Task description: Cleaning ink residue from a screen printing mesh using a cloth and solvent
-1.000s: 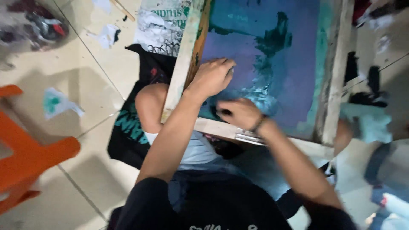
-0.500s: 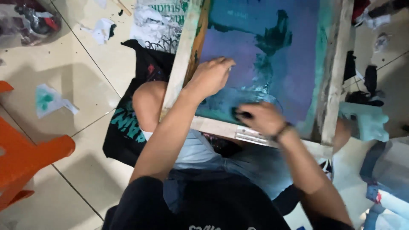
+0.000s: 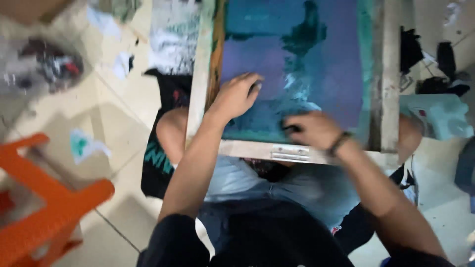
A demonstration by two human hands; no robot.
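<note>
Head view, looking down on a wood-framed printing screen (image 3: 292, 69) resting across the lap of a seated person, mesh stained teal, blue and purple. Left hand (image 3: 235, 96) flat on the mesh near the frame's left rail, palm down, fingers spread and slightly curled, gripping nothing. Right hand (image 3: 314, 129) just beside it, lower and nearer the body, blurred by motion, closed over a small dark object (image 3: 292, 128) pressed against the mesh; too smeared to tell what kind. Hands near each other but not touching. Dark bracelet (image 3: 339, 143) on the right wrist. Directly under both hands, the frame's near rail with a small metal hinge plate (image 3: 289, 152) screwed to it. Below the rail, grey shorts and a black shirt. Out beyond the left hand, a black garment with teal print (image 3: 158, 153) spread on the pale tiled floor (image 3: 114, 148), partly under the left knee. Farther left, an orange plastic stool (image 3: 47, 198), a scrap of paper marked with teal (image 3: 84, 146), and a blurred heap of clutter (image 3: 47, 66). Out beyond the right hand, a pale teal block-shaped thing (image 3: 438, 116) and dark rags (image 3: 435, 64) on the floor.
</note>
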